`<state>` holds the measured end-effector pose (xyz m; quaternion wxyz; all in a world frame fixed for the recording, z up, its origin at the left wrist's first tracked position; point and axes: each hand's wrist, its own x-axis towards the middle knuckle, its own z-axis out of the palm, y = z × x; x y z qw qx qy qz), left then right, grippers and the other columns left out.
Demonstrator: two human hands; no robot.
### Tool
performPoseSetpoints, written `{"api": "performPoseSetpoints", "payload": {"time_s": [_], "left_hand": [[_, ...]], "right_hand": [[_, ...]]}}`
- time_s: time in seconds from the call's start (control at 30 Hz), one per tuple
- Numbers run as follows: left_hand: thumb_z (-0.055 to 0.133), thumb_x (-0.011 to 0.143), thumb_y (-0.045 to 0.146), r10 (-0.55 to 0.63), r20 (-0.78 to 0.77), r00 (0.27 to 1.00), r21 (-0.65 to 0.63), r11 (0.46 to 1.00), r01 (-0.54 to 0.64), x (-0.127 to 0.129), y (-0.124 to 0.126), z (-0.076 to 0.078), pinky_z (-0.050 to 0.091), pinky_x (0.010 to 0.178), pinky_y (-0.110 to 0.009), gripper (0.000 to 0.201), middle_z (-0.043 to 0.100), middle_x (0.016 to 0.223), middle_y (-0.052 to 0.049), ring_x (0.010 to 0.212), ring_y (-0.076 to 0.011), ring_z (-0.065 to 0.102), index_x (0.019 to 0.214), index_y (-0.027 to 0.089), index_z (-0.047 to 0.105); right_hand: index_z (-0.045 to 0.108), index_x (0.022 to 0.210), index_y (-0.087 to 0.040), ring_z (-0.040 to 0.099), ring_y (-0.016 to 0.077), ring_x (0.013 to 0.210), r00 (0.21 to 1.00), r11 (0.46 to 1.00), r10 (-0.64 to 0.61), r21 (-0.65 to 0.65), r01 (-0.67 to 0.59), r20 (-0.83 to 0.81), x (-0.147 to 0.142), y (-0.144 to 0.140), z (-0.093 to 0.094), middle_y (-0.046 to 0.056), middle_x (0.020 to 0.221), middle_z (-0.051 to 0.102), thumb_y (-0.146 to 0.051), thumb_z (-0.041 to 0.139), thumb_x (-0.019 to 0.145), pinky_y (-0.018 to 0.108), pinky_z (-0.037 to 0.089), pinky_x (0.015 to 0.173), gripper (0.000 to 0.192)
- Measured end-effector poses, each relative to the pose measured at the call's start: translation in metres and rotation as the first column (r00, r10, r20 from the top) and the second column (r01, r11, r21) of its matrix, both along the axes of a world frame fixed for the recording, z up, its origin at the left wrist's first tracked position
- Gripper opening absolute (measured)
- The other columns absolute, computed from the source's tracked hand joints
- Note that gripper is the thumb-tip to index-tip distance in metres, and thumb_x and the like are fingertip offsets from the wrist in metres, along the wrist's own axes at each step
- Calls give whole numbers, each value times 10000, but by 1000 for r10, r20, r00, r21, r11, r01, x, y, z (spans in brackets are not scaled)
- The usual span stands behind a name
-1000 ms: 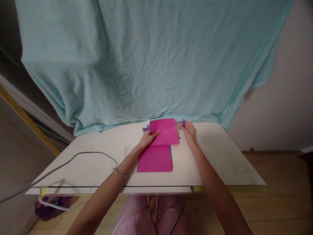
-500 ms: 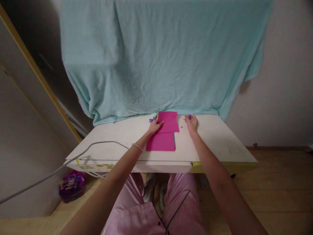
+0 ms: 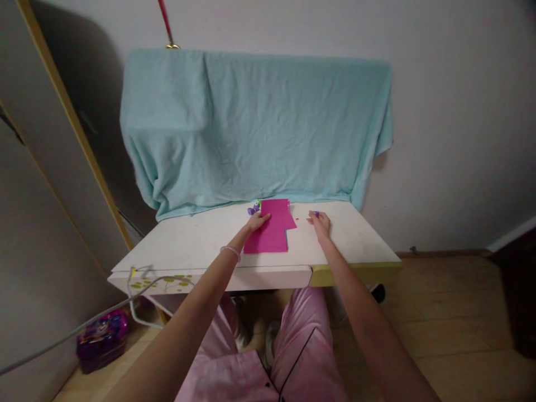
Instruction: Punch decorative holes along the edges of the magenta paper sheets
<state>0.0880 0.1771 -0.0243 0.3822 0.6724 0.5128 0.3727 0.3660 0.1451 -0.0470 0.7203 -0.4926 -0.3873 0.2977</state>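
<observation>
Here the white desk point(image 3: 201, 245) stands against a pale wall, a teal blanket point(image 3: 255, 123) draped behind it. The left hand point(image 3: 257, 221) lies flat, fingers spread, on pink paper point(image 3: 272, 231) mid-desk; the right hand point(image 3: 320, 223) pinches a small purple thing point(image 3: 316, 214) beside it.

Left hand point(image 3: 256, 221) presses pink paper point(image 3: 274, 223) (right hand point(image 3: 320, 223) beside).

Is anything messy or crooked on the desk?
A little. The top pink sheet sits shifted off the pink stack under it, so the edges don't line up. Tiny pink bits lie scattered on the desk between the paper and the right hand.
</observation>
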Motion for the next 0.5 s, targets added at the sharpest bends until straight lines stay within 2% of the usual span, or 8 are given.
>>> {"api": "performPoseSetpoints", "payload": {"time_s": [0.27, 0.37, 0.5], "left_hand": [[622, 724, 528, -10, 52, 999, -24, 1000, 11, -2, -1, -6, 423, 591, -270, 438, 640, 697, -71, 621, -174, 545, 807, 99, 651], [626, 720, 538, -28, 64, 998, -32, 999, 30, -4, 1, -8, 416, 572, -271, 451, 632, 665, -68, 599, -173, 538, 789, 93, 652], [640, 720, 541, -66, 118, 991, -35, 997, 71, -6, 1, -8, 423, 545, -267, 466, 655, 711, -79, 591, -171, 552, 858, 96, 654]], "right_hand": [[594, 857, -159, 651, 145, 594, 996, 997, 72, -6, -72, 47, 0, 3, -4, 24, 756, 681, -425, 761, 645, 255, 561, 578, 379], [593, 862, -158, 650, 141, 597, 994, 995, 97, -2, -97, 57, 1, 3, -4, 26, 768, 682, -435, 749, 654, 250, 553, 582, 380], [592, 857, -159, 647, 137, 599, 990, 993, 121, 3, -122, 65, 1, 1, -3, 30, 779, 683, -438, 737, 668, 240, 541, 575, 367]]}}
